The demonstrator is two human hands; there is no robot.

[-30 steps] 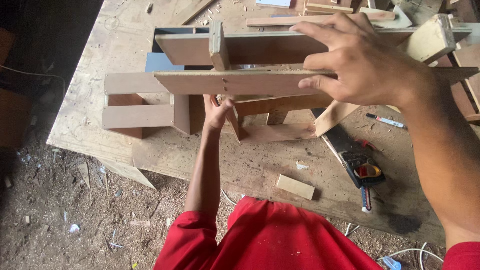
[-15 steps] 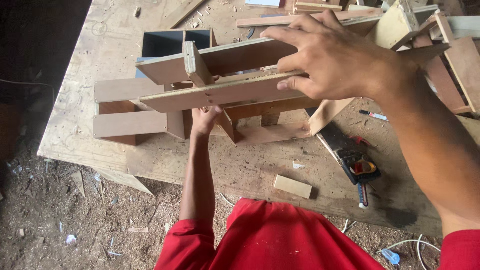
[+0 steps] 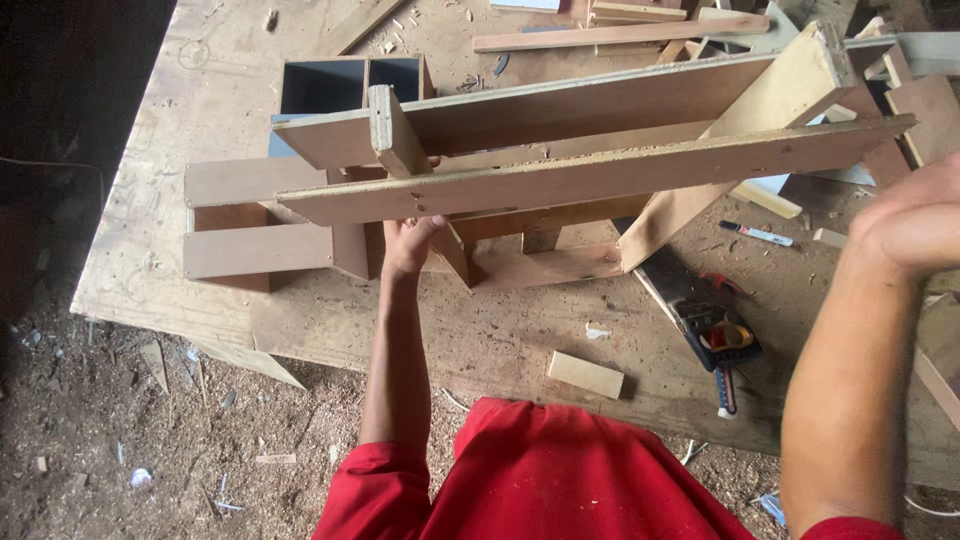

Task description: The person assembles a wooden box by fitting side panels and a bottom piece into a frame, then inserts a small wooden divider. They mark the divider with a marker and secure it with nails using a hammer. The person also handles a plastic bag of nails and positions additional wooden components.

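A: Where is the left hand (image 3: 408, 243)?

B: Raised under the long brown wooden frame of planks and cross-pieces (image 3: 590, 150). It grips the frame from beneath, near the short upright pale block at its left end. The fingers are mostly hidden behind the front plank, so only the palm and wrist show clearly.

A: And the right hand (image 3: 915, 222)?

B: Off the frame, out at the right edge of the view, just below and beside the frame's right end. It touches nothing that I can see. The fingers curl loosely inward; whether it is fully closed I cannot tell.

A: Where does the frame sit?

B: It is held up above the sawdust-strewn plywood worktop (image 3: 330, 320), running from left to right and tilted slightly, with its right end higher in the view.

A: What lies around it?

B: Beneath its left end is a low brown wooden box with open compartments (image 3: 260, 235). On the worktop to the right lie a black-handled handsaw (image 3: 700, 315) and, beyond it, a white marker pen (image 3: 757, 234). A small pale wooden offcut (image 3: 585, 375) lies near the worktop's front edge, just above the person's red shirt (image 3: 580, 480).
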